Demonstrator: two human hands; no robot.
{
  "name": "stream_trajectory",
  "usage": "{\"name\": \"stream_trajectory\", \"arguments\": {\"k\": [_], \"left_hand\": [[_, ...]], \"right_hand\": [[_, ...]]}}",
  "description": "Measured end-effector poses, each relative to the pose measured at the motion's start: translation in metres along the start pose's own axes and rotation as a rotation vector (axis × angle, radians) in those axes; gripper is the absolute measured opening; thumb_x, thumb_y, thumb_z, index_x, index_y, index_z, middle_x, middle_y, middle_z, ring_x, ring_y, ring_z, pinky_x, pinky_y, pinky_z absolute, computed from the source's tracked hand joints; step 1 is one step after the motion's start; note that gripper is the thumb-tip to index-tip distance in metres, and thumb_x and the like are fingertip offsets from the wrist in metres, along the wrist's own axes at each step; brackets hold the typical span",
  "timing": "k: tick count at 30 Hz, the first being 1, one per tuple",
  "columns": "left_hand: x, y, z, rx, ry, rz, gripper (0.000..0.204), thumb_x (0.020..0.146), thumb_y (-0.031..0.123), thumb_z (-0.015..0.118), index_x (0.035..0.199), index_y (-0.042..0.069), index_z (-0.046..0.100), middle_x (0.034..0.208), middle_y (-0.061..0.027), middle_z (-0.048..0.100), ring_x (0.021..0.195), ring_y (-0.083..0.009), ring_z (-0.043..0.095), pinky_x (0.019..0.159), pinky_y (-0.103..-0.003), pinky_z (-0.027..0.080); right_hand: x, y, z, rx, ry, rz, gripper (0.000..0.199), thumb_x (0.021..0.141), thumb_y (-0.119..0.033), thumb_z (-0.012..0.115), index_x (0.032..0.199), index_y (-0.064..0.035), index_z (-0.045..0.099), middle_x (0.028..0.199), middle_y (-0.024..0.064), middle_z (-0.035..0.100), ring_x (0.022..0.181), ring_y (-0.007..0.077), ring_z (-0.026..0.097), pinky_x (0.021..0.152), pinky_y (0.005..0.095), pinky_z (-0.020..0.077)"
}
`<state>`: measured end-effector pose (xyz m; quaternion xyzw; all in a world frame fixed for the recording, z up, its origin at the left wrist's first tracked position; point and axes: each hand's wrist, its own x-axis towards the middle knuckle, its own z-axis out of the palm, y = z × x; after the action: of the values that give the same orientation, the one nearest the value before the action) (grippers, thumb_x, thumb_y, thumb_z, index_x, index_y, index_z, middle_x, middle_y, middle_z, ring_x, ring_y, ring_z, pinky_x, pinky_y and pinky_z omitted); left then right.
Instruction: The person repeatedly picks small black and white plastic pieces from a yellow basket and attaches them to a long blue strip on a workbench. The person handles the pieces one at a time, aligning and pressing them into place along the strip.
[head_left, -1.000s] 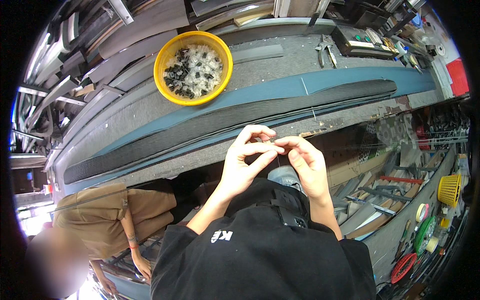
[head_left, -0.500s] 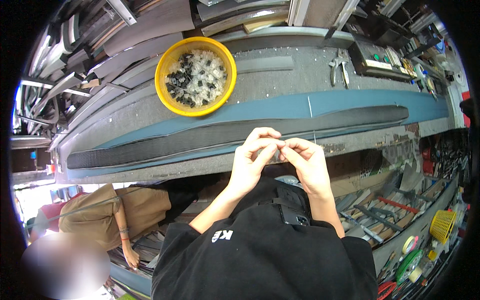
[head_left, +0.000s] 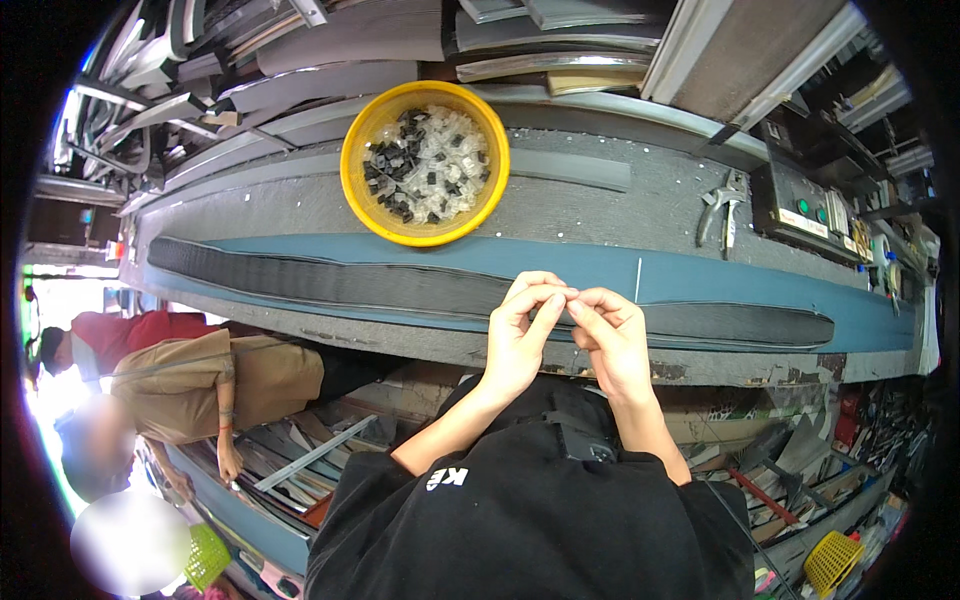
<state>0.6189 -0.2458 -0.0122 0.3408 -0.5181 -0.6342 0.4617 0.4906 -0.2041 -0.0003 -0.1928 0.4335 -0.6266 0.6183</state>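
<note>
My left hand [head_left: 518, 328] and my right hand [head_left: 614, 335] meet fingertip to fingertip over the near edge of the bench. Both are pinched closed; whatever sits between the tips is too small to make out. Under them runs a long bundle of thin black strips [head_left: 340, 285], lying lengthwise on a blue mat [head_left: 590, 265]. Beyond the strips, to the left, stands a yellow plastic tub [head_left: 424, 239] holding many small clear and black pieces [head_left: 430, 170].
Pliers [head_left: 722, 210] lie on the grey bench [head_left: 580, 215] at the right, beside a control box [head_left: 806, 222] with green buttons. Strips and profiles [head_left: 350, 95] are stacked along the back. A person in a tan shirt [head_left: 175, 395] is at the left. A yellow basket [head_left: 832, 562] stands lower right.
The view has shifted, so the bench and tub appear farther right and lower. My hands stay pinched together, the fingers slightly closer. More of the people at the left shows.
</note>
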Motion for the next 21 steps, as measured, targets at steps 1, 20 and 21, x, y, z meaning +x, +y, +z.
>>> {"name": "stream_trajectory", "arguments": {"k": [1,20,21], "left_hand": [[0.002,-0.002,-0.002,0.005,0.012,0.011,0.012,0.095,0.005,0.057,0.099,-0.001,0.066,0.108,-0.0075,0.057,0.100,-0.0149,0.055,0.091,-0.029,0.044],[0.169,-0.025,-0.156,1.382,0.377,0.379,0.012,0.078,0.025,0.074,0.085,0.015,0.073,0.079,-0.0007,0.066,0.077,-0.0251,0.064,0.073,-0.039,0.047],[0.171,-0.025,-0.156,1.403,0.345,0.328,0.013,0.077,0.026,0.075,0.084,0.014,0.073,0.078,-0.0010,0.066,0.075,-0.0246,0.064,0.071,-0.039,0.048]], "right_hand": [[0.004,0.002,0.001,-0.001,-0.006,0.004,0.008,0.089,-0.005,0.068,0.094,0.0012,0.069,0.068,-0.0039,0.056,0.054,0.0020,0.040,0.049,0.0198,0.0263],[0.015,0.014,0.019,-0.066,0.286,-0.164,0.006,0.088,-0.003,0.069,0.085,-0.0005,0.065,0.065,-0.0051,0.051,0.050,0.0008,0.034,0.045,0.0200,0.0214],[0.014,0.013,0.019,-0.061,0.282,-0.169,0.006,0.088,-0.003,0.069,0.085,-0.0003,0.065,0.065,-0.0049,0.051,0.050,0.0008,0.034,0.045,0.0199,0.0214]]}}
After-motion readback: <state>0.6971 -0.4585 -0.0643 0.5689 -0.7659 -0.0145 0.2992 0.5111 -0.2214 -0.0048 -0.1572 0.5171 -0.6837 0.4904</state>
